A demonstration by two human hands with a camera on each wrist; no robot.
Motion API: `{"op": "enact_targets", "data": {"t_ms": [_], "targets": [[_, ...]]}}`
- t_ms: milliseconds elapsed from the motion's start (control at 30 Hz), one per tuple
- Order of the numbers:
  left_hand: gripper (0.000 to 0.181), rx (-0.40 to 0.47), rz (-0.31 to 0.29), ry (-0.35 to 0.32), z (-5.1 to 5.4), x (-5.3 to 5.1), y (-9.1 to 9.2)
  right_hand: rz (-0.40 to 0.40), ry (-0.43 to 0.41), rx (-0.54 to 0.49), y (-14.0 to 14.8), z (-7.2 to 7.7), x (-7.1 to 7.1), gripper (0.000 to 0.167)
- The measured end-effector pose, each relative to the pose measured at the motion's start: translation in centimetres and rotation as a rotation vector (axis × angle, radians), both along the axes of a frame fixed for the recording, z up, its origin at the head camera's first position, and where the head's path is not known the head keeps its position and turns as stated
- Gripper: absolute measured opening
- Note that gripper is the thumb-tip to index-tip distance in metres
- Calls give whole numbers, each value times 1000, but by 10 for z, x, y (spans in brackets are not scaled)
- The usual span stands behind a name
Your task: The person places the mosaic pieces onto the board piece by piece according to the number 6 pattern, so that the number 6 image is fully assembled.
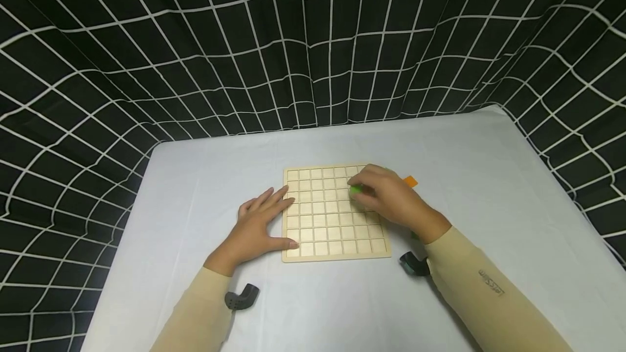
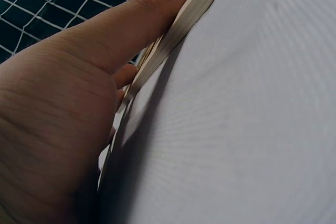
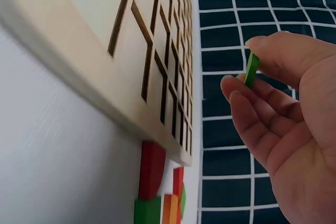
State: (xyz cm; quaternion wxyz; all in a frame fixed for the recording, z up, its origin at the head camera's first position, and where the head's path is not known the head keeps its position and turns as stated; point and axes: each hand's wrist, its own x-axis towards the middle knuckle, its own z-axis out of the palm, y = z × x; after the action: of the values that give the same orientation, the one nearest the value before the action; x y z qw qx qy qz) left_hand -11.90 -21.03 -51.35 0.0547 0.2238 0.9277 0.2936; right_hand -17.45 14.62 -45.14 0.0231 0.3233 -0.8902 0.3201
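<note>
A square wooden board (image 1: 320,216) with a grid of shallow recesses lies on the white-covered table. My left hand (image 1: 256,230) rests at its left edge, fingers and thumb spread onto the rim; the left wrist view shows the thumb (image 2: 142,17) lying across the board's edge. Over the right part of the grid, my right hand (image 1: 386,192) pinches a small green tile (image 1: 355,189). In the right wrist view that green tile (image 3: 252,69) is held between thumb and fingertips, apart from the board.
Beside the board's right edge lie loose coloured pieces: a red one (image 3: 151,169), a green one (image 3: 147,211) and an orange one (image 1: 410,181), partly hidden by the right hand in the head view. Dark wrist devices (image 1: 242,297) sit by both sleeves. A black curtain with white grid lines (image 1: 313,42) surrounds the table.
</note>
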Motion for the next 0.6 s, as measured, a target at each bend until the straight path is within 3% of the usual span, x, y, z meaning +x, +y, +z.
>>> {"op": "enact_targets", "data": {"t_ms": [300, 600], "targets": [[104, -9, 0, -1, 1, -1, 2, -29, -114, 77, -21, 10, -21, 26], [103, -8, 6, -12, 2, -1, 2, -2, -138, 108, -38, 4, -39, 23]]}}
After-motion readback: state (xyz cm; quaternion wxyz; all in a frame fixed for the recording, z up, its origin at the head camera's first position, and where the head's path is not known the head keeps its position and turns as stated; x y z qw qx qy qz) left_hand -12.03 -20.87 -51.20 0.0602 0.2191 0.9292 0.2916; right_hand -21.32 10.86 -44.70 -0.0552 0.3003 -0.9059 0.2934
